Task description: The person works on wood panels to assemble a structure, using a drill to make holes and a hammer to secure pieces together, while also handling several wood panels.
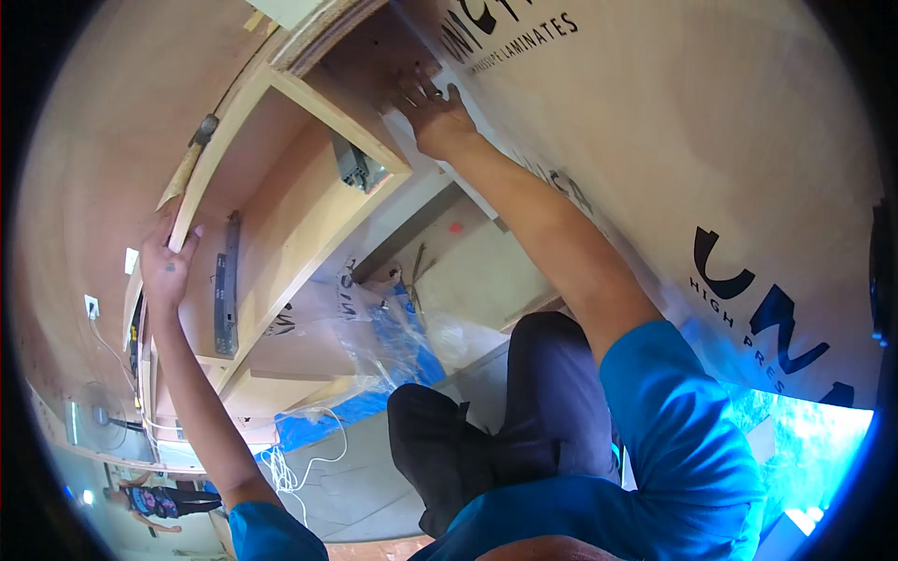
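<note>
My left hand (166, 266) grips the pale front edge of a wooden cabinet frame (220, 131), thumb on the inner side and fingers over the outer side. Just beyond it, a hammer (187, 164) with a wooden handle lies along the cabinet's outer panel. My right hand (438, 120) reaches into the far compartment, fingers spread, next to a large laminate-faced panel (636, 140) with dark printing. Whether its fingertips touch the compartment wall is hard to tell. Inside the cabinet are a grey metal drawer slide (226, 290) and another grey metal piece (352, 166).
Clear plastic sheeting (374, 327) and blue film (412, 351) lie below the cabinet. A white cable (285, 472) is bunched near my knees (552, 374). At the lower left are a fan (103, 411) and another person (159, 502).
</note>
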A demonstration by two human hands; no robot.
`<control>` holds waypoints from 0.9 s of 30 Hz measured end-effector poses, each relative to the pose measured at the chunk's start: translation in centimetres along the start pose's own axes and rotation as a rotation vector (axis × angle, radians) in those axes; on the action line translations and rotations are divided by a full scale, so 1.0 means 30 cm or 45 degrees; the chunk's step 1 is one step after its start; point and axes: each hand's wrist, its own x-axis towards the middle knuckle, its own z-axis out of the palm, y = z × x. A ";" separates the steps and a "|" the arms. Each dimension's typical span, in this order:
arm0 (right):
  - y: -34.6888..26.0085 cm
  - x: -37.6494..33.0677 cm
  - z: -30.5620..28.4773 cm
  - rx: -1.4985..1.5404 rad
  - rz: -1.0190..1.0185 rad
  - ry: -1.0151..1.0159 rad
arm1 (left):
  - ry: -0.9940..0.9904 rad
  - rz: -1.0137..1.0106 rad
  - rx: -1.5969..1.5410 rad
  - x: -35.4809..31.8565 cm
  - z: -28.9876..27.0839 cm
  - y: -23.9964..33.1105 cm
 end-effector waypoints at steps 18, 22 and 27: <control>-0.254 0.120 -0.632 2.990 0.028 0.507 | 0.200 0.072 0.100 -0.028 -0.043 0.059; -0.260 0.132 -0.625 2.917 0.200 0.678 | 0.156 0.019 0.080 -0.031 -0.048 0.061; -0.232 0.119 -0.612 2.815 0.183 0.526 | 0.166 0.035 0.103 -0.031 -0.048 0.060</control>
